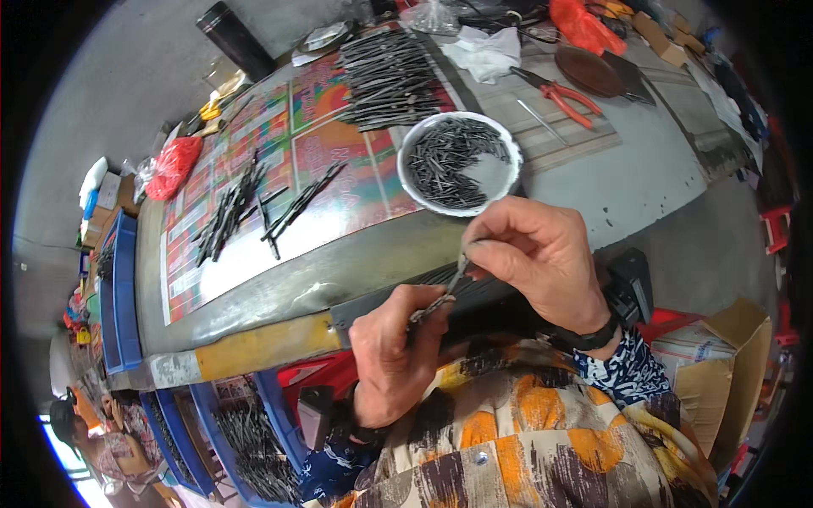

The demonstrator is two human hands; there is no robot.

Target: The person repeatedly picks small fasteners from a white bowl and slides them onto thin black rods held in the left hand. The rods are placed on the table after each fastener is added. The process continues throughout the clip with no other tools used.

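Note:
Between my two hands runs a thin dark grey strip. My left hand is closed around its lower end, where a ridged dark piece pokes out of the fingers. Its upper end sits in a thumb-and-finger pinch of my right hand. Whether the strip and the ridged piece are one part I cannot tell. Just beyond my right hand stands a round white bowl, partly filled with small slender dark pieces. Some thin dark rods lie at the table edge behind the hands.
Long dark strips lie in a dense row on a colourful printed sheet, with looser strips at left. Red-handled pliers and a thin metal rod are right of the bowl. Blue bins flank the table; a person sits far left.

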